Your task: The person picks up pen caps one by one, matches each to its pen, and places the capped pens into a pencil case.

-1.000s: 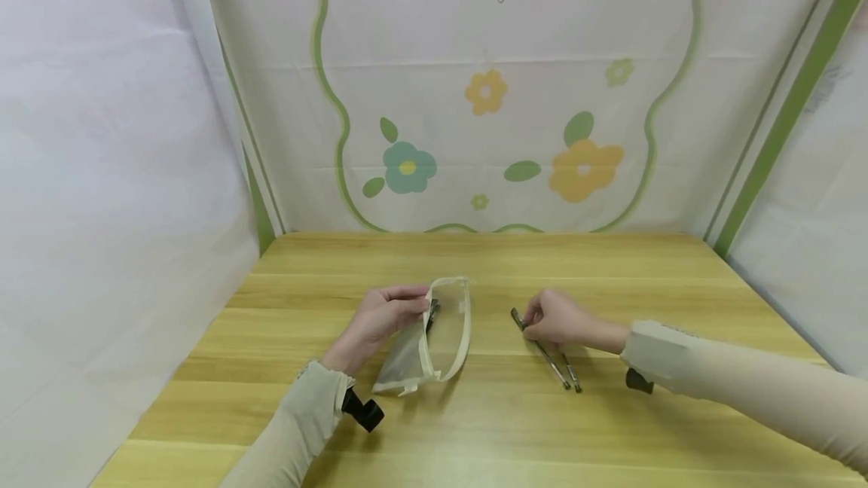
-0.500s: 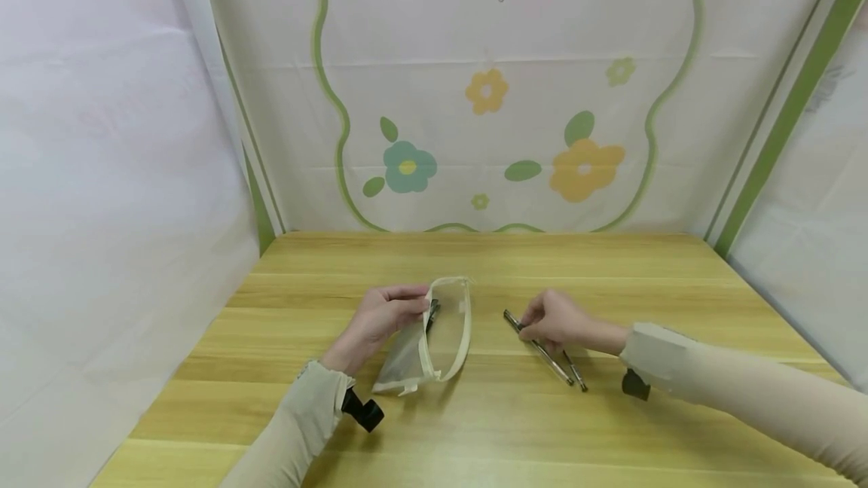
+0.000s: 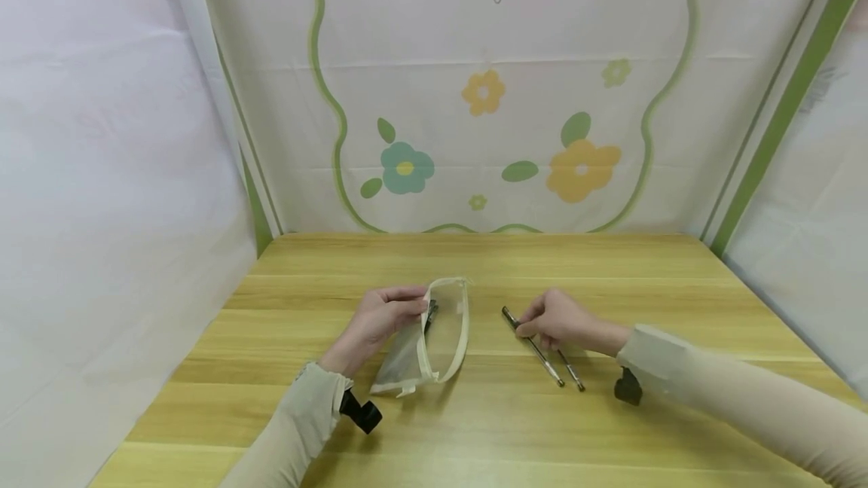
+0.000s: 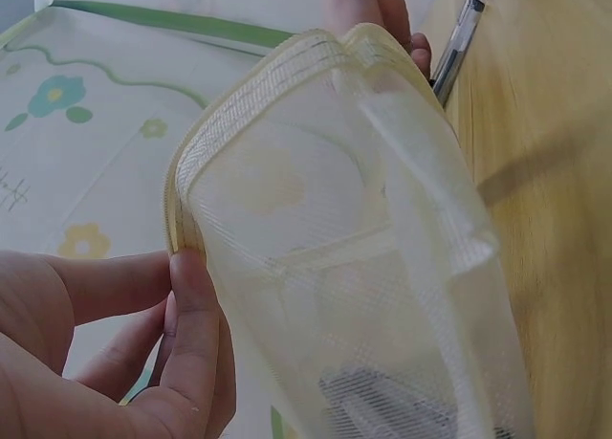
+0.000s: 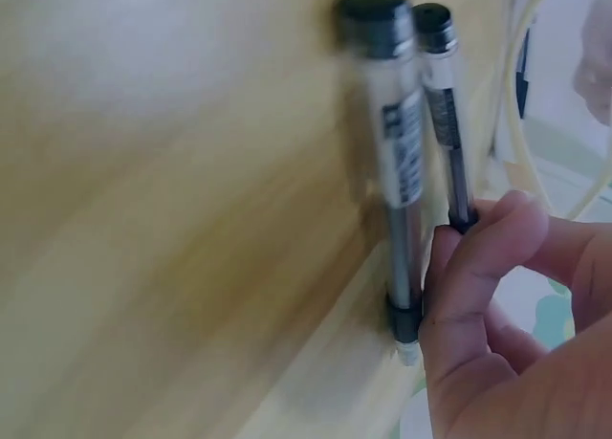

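Note:
My left hand [image 3: 376, 322] pinches the rim of a pale, see-through mesh zip pouch [image 3: 398, 361], thumb and fingers at its zipper edge [image 4: 186, 200]. The pouch mouth gapes toward the right. Inside, dark pens [image 4: 382, 406] show through the mesh. To the right, my right hand [image 3: 568, 321] pinches a clear-barrelled gel pen [image 3: 544, 360] with black ends; it slants close over the table. A second, similar pen [image 3: 573, 373] lies beside it, partly hidden under the hand. In the right wrist view the held pen [image 5: 448, 114] is the one nearer the pouch, the other pen [image 5: 397, 162] nearer the camera.
The wooden table [image 3: 475, 435] reaches back to a white cloth [image 3: 447, 36] printed with flowers. White cloth walls [image 3: 102, 172] stand at both sides. Each wrist carries a small black camera mount [image 3: 362, 411].
My right hand has shifted slightly left with the pen, and the gap between the two pens' lower ends has widened. The left hand and pouch have hardly moved.

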The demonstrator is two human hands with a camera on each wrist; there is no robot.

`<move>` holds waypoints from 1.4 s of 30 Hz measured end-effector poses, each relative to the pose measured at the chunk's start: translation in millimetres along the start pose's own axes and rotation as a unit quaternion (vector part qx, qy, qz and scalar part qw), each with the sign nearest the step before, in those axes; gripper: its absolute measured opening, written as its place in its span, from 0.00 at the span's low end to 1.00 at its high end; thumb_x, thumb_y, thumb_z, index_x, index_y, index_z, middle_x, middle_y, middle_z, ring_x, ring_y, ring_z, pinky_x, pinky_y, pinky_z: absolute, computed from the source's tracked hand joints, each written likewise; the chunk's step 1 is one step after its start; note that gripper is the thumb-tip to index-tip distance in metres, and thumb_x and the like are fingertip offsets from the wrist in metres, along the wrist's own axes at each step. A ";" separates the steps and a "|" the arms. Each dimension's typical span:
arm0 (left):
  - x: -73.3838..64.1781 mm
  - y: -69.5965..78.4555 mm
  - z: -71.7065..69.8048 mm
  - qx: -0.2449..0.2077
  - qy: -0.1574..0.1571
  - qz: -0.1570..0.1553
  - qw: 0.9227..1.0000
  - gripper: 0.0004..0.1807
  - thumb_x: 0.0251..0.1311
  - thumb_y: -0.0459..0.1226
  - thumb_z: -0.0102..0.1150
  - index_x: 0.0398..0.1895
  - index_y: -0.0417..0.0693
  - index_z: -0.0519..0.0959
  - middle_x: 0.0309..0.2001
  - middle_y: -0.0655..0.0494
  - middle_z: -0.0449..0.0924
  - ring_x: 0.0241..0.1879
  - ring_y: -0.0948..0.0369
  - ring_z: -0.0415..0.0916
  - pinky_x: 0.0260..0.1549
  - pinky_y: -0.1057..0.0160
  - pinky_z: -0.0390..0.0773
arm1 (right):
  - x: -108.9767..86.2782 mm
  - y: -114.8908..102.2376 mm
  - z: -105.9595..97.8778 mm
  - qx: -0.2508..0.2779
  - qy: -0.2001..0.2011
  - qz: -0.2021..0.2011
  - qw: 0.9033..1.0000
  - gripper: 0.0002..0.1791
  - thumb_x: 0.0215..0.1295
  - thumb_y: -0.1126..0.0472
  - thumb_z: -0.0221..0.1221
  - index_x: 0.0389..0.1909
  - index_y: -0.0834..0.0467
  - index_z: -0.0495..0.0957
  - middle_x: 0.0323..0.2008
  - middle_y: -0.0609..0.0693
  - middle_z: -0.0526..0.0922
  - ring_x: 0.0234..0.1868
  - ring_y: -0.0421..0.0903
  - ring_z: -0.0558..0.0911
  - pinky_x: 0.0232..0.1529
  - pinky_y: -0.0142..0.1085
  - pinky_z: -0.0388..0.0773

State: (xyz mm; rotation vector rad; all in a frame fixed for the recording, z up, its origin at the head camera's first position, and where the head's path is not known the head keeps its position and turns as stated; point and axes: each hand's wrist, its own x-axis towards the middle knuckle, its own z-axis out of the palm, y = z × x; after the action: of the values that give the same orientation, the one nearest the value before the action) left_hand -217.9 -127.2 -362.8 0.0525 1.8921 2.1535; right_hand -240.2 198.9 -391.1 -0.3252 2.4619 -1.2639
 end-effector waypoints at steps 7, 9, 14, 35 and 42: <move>-1.5 -1.2 -3.8 0.001 0.004 -0.001 1.000 0.20 0.60 0.27 0.65 0.56 0.33 0.79 0.53 0.41 0.79 0.56 0.44 0.74 0.52 0.56 0.78 | 1.8 -19.0 15.8 0.139 0.004 0.060 0.988 0.14 0.62 0.64 0.67 0.46 0.67 0.83 0.36 0.60 0.84 0.20 0.42 0.77 0.19 0.31 0.76; -2.2 -0.9 -4.6 -0.001 0.003 -0.001 1.000 0.20 0.60 0.26 0.65 0.57 0.32 0.78 0.55 0.40 0.78 0.56 0.44 0.74 0.52 0.57 0.78 | 2.0 -28.0 23.4 0.202 0.001 0.069 0.977 0.18 0.62 0.64 0.67 0.51 0.69 0.80 0.40 0.61 0.84 0.21 0.41 0.77 0.21 0.29 0.76; -3.0 0.1 -5.5 -0.005 0.001 0.001 1.000 0.22 0.60 0.26 0.64 0.59 0.31 0.76 0.59 0.36 0.74 0.56 0.45 0.75 0.52 0.57 0.78 | 6.3 -55.2 50.6 0.343 -0.015 0.083 0.936 0.22 0.64 0.66 0.64 0.55 0.74 0.75 0.39 0.56 0.83 0.25 0.40 0.77 0.25 0.27 0.76; -0.6 -0.1 0.4 0.002 0.009 0.003 1.000 0.22 0.59 0.29 0.67 0.56 0.32 0.78 0.53 0.40 0.79 0.52 0.48 0.78 0.51 0.56 0.79 | 4.2 -61.2 40.2 0.322 -0.057 0.013 0.945 0.23 0.66 0.64 0.63 0.58 0.72 0.74 0.48 0.59 0.81 0.32 0.44 0.79 0.36 0.32 0.79; -0.4 -0.2 0.3 -0.002 0.002 0.002 1.000 0.21 0.59 0.27 0.67 0.56 0.32 0.78 0.52 0.40 0.79 0.52 0.48 0.78 0.53 0.55 0.78 | -17.1 -23.6 -22.2 0.131 -0.023 -0.034 0.991 0.24 0.64 0.56 0.67 0.55 0.68 0.77 0.43 0.65 0.81 0.36 0.58 0.82 0.36 0.47 0.83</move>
State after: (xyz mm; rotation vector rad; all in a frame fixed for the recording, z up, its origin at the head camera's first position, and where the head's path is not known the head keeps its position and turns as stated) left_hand -217.4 -127.0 -362.9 0.0507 1.8924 2.1605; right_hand -232.7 207.8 -356.4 -0.3650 2.2278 -1.5674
